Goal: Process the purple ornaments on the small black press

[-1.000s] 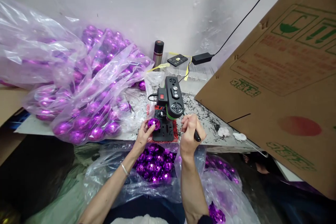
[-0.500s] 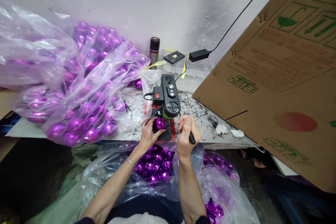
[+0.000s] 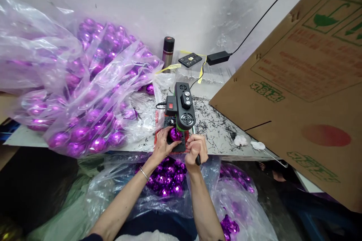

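My left hand (image 3: 164, 144) is closed around the left and near side of a shiny purple bauble (image 3: 175, 134), which sits on the dark base (image 3: 172, 145) of a small black benchtop drill press (image 3: 185, 106). The head of the press is right above the bauble and hides its top. My right hand (image 3: 196, 148) grips the press's lever (image 3: 198, 159), a metal rod with a black handle, to the right of the base. A red switch box (image 3: 171, 105) is fixed to the press's left side.
A clear bag of purple baubles (image 3: 93, 120) covers the table's left side. More baubles (image 3: 165, 177) lie in plastic below the edge. A cardboard box (image 3: 283, 94) leans in from the right. Black shavings (image 3: 209, 120) litter the tabletop. A thermos (image 3: 168, 51) and power adapter (image 3: 218, 57) stand behind.
My right hand has pulled the lever down and toward the left. My left hand stays on the bauble at the press. The view has shifted slightly.
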Motion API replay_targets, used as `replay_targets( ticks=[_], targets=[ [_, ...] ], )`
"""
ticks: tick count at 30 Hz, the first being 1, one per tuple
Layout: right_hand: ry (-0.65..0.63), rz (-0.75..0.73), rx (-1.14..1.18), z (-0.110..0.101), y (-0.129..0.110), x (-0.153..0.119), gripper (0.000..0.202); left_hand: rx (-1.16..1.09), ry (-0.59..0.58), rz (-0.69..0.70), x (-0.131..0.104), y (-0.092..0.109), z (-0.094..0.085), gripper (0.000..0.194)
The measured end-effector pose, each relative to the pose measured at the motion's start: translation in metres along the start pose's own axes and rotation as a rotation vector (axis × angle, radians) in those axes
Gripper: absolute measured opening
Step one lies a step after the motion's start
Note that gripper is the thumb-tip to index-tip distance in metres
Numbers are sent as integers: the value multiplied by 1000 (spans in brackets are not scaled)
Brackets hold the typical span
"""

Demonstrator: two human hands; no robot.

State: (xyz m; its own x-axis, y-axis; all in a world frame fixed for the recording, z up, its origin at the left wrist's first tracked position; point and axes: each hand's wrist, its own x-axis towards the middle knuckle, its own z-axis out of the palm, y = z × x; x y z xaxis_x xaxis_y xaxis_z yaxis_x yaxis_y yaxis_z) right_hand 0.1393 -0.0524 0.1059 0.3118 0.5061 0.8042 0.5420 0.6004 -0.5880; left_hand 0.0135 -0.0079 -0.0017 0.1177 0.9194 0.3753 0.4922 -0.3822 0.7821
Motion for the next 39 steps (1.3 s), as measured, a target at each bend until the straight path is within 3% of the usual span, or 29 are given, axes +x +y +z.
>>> replay_targets(
  ticks=[5, 15, 30, 33, 36, 39],
  targets=[
    [66, -27, 14, 7, 18, -14, 43, 20, -1, 1, -1, 0, 0, 58],
    [128, -57, 42, 13, 20, -15, 42, 15, 17, 1, -1, -1, 3, 57],
    [129, -74, 18, 16, 30, -21, 43, -11, 3, 10, 2, -3, 3, 58],
    [82, -108, 33, 15, 33, -22, 43, -10, 0, 5, 3, -2, 3, 59],
    [37, -138, 63, 13, 28, -16, 45, -6, 5, 9, 5, -2, 4, 59],
    [88, -9, 77, 10, 10, 3, 47, -24, 19, 57, 8, -4, 5, 63]
  ],
)
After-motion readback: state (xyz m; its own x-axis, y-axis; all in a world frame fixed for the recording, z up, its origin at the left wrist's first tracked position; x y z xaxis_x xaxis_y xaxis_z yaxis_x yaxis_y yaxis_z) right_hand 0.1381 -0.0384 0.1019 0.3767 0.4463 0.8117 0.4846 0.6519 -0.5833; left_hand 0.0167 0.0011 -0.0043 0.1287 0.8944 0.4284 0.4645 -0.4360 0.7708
